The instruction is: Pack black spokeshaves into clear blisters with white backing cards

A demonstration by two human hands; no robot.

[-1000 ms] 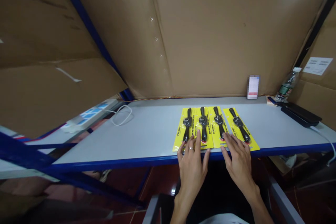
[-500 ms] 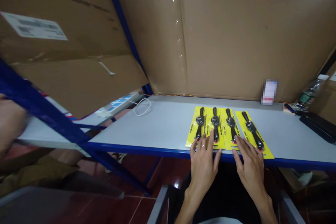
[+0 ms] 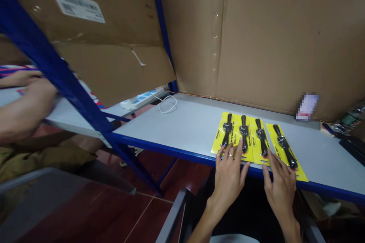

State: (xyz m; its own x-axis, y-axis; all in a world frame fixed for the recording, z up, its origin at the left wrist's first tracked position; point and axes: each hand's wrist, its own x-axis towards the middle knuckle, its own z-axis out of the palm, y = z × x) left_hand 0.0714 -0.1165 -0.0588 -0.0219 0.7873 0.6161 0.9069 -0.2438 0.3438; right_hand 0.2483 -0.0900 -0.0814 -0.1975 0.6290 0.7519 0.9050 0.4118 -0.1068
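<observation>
Several black spokeshaves on yellow blister cards lie side by side near the table's front edge, handles pointing away from me. The leftmost spokeshave (image 3: 227,129) and the one beside it (image 3: 243,131) have my left hand (image 3: 229,172) at their lower ends. That hand wears a ring, and its fingers are spread, tips on the cards. My right hand (image 3: 279,182) rests fingers apart on the lower parts of a third spokeshave (image 3: 261,136) and the rightmost spokeshave (image 3: 285,146), whose card is tilted and overhangs the edge. Neither hand grasps anything.
Behind the grey table (image 3: 194,121) stands a cardboard wall (image 3: 265,45). A phone-like object (image 3: 307,107) leans there, near a plastic bottle (image 3: 352,118) and a black item (image 3: 353,150). A white cable (image 3: 168,104) and power strip (image 3: 145,98) lie left, beyond which a co-worker's arm (image 3: 31,102) shows.
My view has turned left, so the table and cards sit farther right in the picture. My hands stay at the same cards. More of the co-worker's arms shows at left.
</observation>
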